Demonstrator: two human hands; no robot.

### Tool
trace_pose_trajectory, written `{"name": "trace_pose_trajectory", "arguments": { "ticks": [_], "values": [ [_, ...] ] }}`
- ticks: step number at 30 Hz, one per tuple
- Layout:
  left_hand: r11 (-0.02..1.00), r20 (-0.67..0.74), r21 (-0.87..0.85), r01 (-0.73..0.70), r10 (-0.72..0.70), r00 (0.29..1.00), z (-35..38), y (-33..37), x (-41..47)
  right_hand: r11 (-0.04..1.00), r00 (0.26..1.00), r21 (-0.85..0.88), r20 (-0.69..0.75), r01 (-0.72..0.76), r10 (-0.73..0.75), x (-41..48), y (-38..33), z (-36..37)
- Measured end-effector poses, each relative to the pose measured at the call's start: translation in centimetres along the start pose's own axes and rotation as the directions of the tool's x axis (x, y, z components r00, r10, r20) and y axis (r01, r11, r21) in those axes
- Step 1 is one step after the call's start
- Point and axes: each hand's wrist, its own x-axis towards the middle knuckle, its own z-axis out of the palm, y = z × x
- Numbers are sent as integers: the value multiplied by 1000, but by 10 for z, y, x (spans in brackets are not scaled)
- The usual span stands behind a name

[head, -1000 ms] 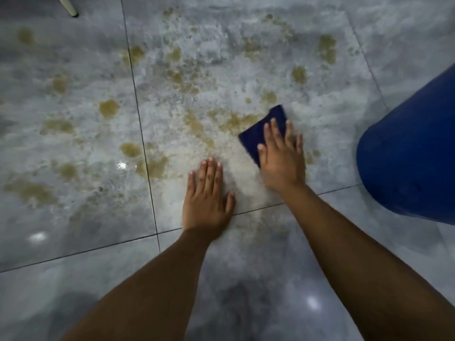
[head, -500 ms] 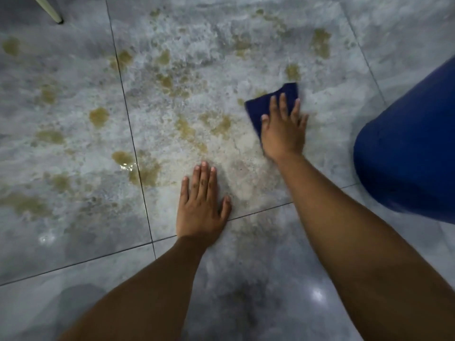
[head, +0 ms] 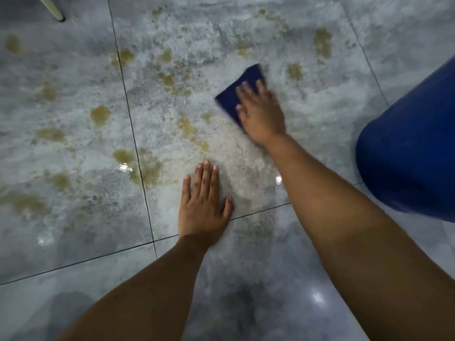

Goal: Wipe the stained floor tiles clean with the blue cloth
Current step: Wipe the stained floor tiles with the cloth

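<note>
A folded dark blue cloth [head: 237,91] lies flat on the grey floor tiles [head: 73,230], which are wet, foamy and dotted with yellow-brown stains [head: 99,114]. My right hand [head: 261,114] presses down on the cloth with straight fingers and is blurred by motion; it covers the cloth's near right part. My left hand [head: 204,203] rests flat on the wet tile nearer to me, fingers together and straight, touching no cloth. A smeared pale patch lies between the two hands.
A large blue plastic container [head: 413,148] stands on the floor at the right, close to my right forearm. A pale furniture leg [head: 53,8] touches the floor at the top left. Dark grout lines cross the tiles.
My right hand has pushed the cloth away from me and then slid it a little to the left. The left hand has stayed planted on the tile.
</note>
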Motion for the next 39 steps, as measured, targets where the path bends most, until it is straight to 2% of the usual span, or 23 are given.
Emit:
{"name": "trace_pose_trajectory", "arguments": {
  "ticks": [3, 6, 8, 10, 12, 13, 14, 16, 18, 19, 20, 22, 24, 25, 27, 30, 31, 32, 34, 36, 37, 38, 39],
  "values": [
    [1000, 4, -9, -8, 8, 1000, -1, 0, 0, 934, 932, 69, -78, -350, 355, -4, 39, -4],
    [1000, 1, -27, -6, 6, 1000, -5, 2, 0, 831, 821, 133, -131, -541, 555, -77, 34, 7],
    [999, 3, -38, -10, 10, 1000, -8, 3, -1, 869, 863, 101, -113, -484, 493, -122, 1, 19],
    [999, -10, -39, -12, 11, 1000, -6, 3, -1, 943, 942, 59, -65, -326, 330, -132, -19, 26],
    [998, -28, -52, -19, 18, 999, -4, 1, -2, 977, 976, 16, -42, -214, 214, -105, -4, 19],
    [998, -40, -56, -22, 19, 999, -3, 1, -2, 972, 971, -6, -40, -236, 236, -89, 15, 14],
    [998, -50, -58, -24, 21, 999, -2, 0, -1, 949, 948, -11, -54, -316, 315, -76, 37, 9],
    [998, -42, -57, -30, 28, 999, 0, 1, -1, 826, 823, 59, -71, -561, 564, -85, 73, 7],
    [998, -38, -51, -23, 21, 999, -1, 2, 0, 681, 672, 113, -116, -723, 732, -122, 66, 10],
    [999, -31, -46, -15, 13, 999, -2, 2, 0, 653, 642, 137, -123, -745, 757, -145, 45, 17],
    [999, -26, -44, -9, 8, 1000, -3, 2, 0, 673, 660, 138, -130, -727, 740, -162, 21, 23],
    [999, -33, -42, -7, 5, 999, -4, 3, -1, 776, 769, 108, -107, -621, 631, -175, -19, 34],
    [999, -40, -49, -8, 7, 999, -3, 2, -2, 870, 867, 65, -67, -490, 493, -157, -23, 32],
    [999, -45, -53, -10, 8, 999, -2, 1, -2, 888, 887, 50, -47, -457, 459, -145, -10, 28],
    [998, -52, -60, -20, 17, 999, 0, 1, -1, 849, 846, 56, -63, -526, 529, -137, 25, 24],
    [998, -46, -59, -21, 18, 999, -2, 1, -1, 628, 619, 155, -109, -763, 778, -181, 28, 28],
    [998, -48, -62, -16, 13, 999, -3, 2, -1, 612, 600, 167, -122, -773, 791, -200, 8, 33],
    [998, -48, -64, -15, 12, 999, -4, 2, -1, 641, 629, 149, -123, -753, 768, -214, -13, 40],
    [998, -44, -64, -20, 17, 999, -4, 2, -1, 757, 753, 127, -88, -641, 652, -220, -37, 45],
    [997, -56, -67, -24, 21, 998, -1, -1, -2, 856, 853, 71, -67, -513, 517, -204, -19, 40],
    [997, -64, -70, -27, 22, 998, 1, -2, -2, 859, 856, 52, -73, -509, 512, -196, -2, 37],
    [997, -67, -74, -29, 24, 997, 2, -2, -2, 816, 812, 47, -78, -576, 578, -192, 17, 35],
    [997, -66, -75, -33, 28, 997, 2, -1, -1, 732, 728, 86, -80, -676, 681, -196, 30, 33]
  ]
}}
